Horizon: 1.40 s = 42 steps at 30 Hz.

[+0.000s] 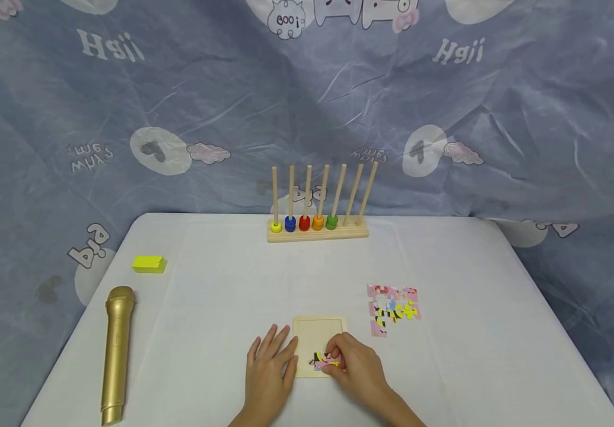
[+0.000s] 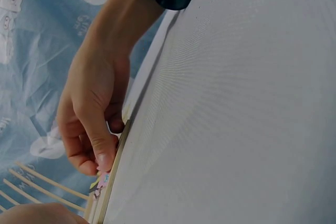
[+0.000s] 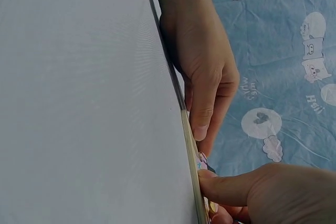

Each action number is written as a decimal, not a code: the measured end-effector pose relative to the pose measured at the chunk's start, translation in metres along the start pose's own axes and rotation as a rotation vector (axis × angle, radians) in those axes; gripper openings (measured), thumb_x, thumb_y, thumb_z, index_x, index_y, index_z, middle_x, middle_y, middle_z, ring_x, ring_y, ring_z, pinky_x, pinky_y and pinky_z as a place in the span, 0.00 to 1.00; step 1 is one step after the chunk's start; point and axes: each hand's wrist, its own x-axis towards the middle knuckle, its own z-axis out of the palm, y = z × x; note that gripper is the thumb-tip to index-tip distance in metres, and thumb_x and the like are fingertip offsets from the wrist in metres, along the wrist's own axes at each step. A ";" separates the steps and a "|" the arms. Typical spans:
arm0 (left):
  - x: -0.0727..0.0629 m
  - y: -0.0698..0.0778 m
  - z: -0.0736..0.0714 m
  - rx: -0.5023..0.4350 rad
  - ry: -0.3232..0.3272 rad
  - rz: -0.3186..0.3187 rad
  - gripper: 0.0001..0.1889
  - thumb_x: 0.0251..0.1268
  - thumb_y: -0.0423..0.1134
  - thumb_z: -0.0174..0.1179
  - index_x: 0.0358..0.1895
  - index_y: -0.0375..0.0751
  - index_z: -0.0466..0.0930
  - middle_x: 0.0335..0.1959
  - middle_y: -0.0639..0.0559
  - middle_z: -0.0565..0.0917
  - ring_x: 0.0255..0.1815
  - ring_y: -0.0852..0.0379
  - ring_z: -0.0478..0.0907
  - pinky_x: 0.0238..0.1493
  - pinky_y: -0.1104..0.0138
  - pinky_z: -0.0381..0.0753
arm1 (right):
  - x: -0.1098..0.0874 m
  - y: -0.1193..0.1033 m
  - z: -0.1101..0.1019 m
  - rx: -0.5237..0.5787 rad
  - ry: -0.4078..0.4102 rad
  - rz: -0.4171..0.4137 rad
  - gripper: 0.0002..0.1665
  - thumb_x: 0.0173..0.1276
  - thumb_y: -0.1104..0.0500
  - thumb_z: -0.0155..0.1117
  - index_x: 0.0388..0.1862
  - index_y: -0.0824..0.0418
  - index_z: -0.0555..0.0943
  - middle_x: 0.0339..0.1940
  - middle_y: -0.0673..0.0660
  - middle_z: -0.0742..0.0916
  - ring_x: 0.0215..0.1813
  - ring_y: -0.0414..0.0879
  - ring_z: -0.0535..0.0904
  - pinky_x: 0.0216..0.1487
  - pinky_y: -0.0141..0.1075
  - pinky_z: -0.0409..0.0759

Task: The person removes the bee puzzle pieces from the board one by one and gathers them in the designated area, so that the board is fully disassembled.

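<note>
A shallow wooden puzzle tray (image 1: pixel 317 335) lies at the table's front, with a few joined jigsaw pieces (image 1: pixel 317 360) in its lower part. My right hand (image 1: pixel 361 369) pinches a puzzle piece between thumb and forefinger at the tray's lower right; its fingers partly cover the piece. With fingers spread and fairly straight, my left hand (image 1: pixel 270 373) rests against the tray's left edge. In the left wrist view the right hand (image 2: pixel 97 98) bends over the tray's edge. The right wrist view has the left hand (image 3: pixel 202 61) along the other side.
Right of the tray lies a partly joined group of puzzle pieces (image 1: pixel 392 302). A wooden peg rack (image 1: pixel 317 235) with coloured beads stands at the back. To the left are a gold microphone (image 1: pixel 117 353) and a yellow block (image 1: pixel 149 264). A patterned cloth (image 1: pixel 232 107) hangs behind the table.
</note>
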 end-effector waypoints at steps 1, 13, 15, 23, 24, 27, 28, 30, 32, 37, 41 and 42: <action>0.000 0.000 0.000 -0.002 0.000 0.000 0.17 0.52 0.39 0.71 0.48 0.45 0.87 0.60 0.47 0.81 0.66 0.42 0.73 0.61 0.40 0.63 | 0.000 0.000 0.000 0.000 0.009 -0.009 0.22 0.43 0.56 0.82 0.31 0.50 0.76 0.26 0.40 0.76 0.24 0.25 0.64 0.25 0.22 0.63; 0.001 -0.001 0.000 -0.004 0.004 0.011 0.17 0.53 0.39 0.70 0.48 0.44 0.87 0.60 0.45 0.81 0.66 0.41 0.73 0.60 0.39 0.64 | -0.002 -0.001 0.000 0.029 0.056 -0.058 0.19 0.47 0.56 0.79 0.31 0.47 0.75 0.23 0.36 0.75 0.27 0.26 0.64 0.26 0.22 0.64; 0.001 -0.001 0.000 -0.010 0.002 0.010 0.17 0.53 0.38 0.70 0.49 0.43 0.87 0.60 0.45 0.81 0.66 0.41 0.73 0.60 0.39 0.64 | -0.002 -0.001 -0.001 0.070 0.063 -0.054 0.17 0.49 0.58 0.78 0.32 0.48 0.76 0.23 0.36 0.75 0.27 0.26 0.64 0.26 0.22 0.66; 0.003 0.002 0.000 -0.016 -0.019 -0.002 0.17 0.54 0.38 0.70 0.49 0.43 0.87 0.61 0.45 0.81 0.66 0.41 0.73 0.60 0.38 0.64 | -0.001 0.000 -0.013 0.322 0.055 -0.029 0.12 0.57 0.66 0.72 0.35 0.52 0.80 0.26 0.40 0.79 0.28 0.28 0.69 0.25 0.24 0.71; 0.003 0.002 0.000 -0.018 -0.020 -0.004 0.16 0.54 0.37 0.70 0.48 0.42 0.87 0.60 0.45 0.81 0.66 0.40 0.73 0.59 0.38 0.64 | 0.000 0.002 -0.017 0.355 0.053 -0.015 0.12 0.59 0.67 0.70 0.36 0.52 0.80 0.27 0.41 0.80 0.29 0.29 0.70 0.25 0.25 0.72; 0.003 0.003 0.000 -0.027 -0.032 -0.012 0.16 0.54 0.37 0.69 0.48 0.41 0.87 0.61 0.44 0.81 0.66 0.40 0.72 0.60 0.37 0.64 | 0.002 0.013 -0.032 0.409 0.081 0.061 0.10 0.62 0.68 0.67 0.38 0.54 0.81 0.29 0.44 0.81 0.31 0.32 0.73 0.26 0.26 0.74; 0.003 0.003 0.000 -0.028 -0.036 -0.015 0.16 0.55 0.36 0.69 0.49 0.41 0.86 0.61 0.44 0.81 0.66 0.40 0.72 0.59 0.37 0.64 | 0.003 0.019 -0.037 0.405 0.101 0.089 0.10 0.62 0.69 0.67 0.38 0.55 0.81 0.29 0.46 0.82 0.31 0.33 0.73 0.27 0.27 0.74; 0.004 0.003 -0.001 -0.029 -0.046 -0.021 0.16 0.56 0.37 0.68 0.49 0.41 0.86 0.61 0.44 0.80 0.66 0.40 0.72 0.60 0.37 0.64 | 0.005 0.032 -0.049 0.392 0.154 0.161 0.10 0.62 0.70 0.66 0.39 0.57 0.82 0.29 0.48 0.82 0.31 0.34 0.74 0.28 0.27 0.75; 0.003 0.003 -0.001 -0.026 -0.053 -0.026 0.16 0.56 0.37 0.68 0.49 0.41 0.86 0.61 0.44 0.80 0.67 0.40 0.72 0.60 0.37 0.64 | 0.006 0.047 -0.060 0.370 0.208 0.253 0.09 0.63 0.70 0.66 0.40 0.59 0.83 0.30 0.51 0.83 0.31 0.34 0.74 0.29 0.28 0.75; 0.002 0.002 -0.002 -0.024 -0.056 -0.030 0.16 0.56 0.37 0.68 0.49 0.41 0.86 0.61 0.44 0.80 0.67 0.40 0.72 0.60 0.37 0.64 | 0.000 0.078 -0.074 0.345 0.269 0.501 0.08 0.65 0.67 0.65 0.44 0.63 0.84 0.33 0.56 0.84 0.30 0.34 0.76 0.29 0.26 0.76; 0.001 0.002 -0.002 -0.016 -0.043 -0.016 0.17 0.55 0.37 0.69 0.49 0.41 0.86 0.61 0.44 0.81 0.66 0.40 0.72 0.59 0.37 0.65 | -0.003 0.090 -0.073 0.339 0.282 0.572 0.10 0.64 0.66 0.67 0.44 0.65 0.83 0.34 0.57 0.86 0.29 0.33 0.76 0.29 0.24 0.77; 0.001 0.002 -0.002 -0.011 -0.036 -0.011 0.17 0.55 0.37 0.69 0.49 0.41 0.86 0.61 0.44 0.81 0.66 0.40 0.72 0.59 0.37 0.65 | -0.003 0.091 -0.072 0.337 0.284 0.575 0.09 0.64 0.65 0.68 0.44 0.65 0.83 0.34 0.57 0.86 0.29 0.33 0.77 0.29 0.24 0.77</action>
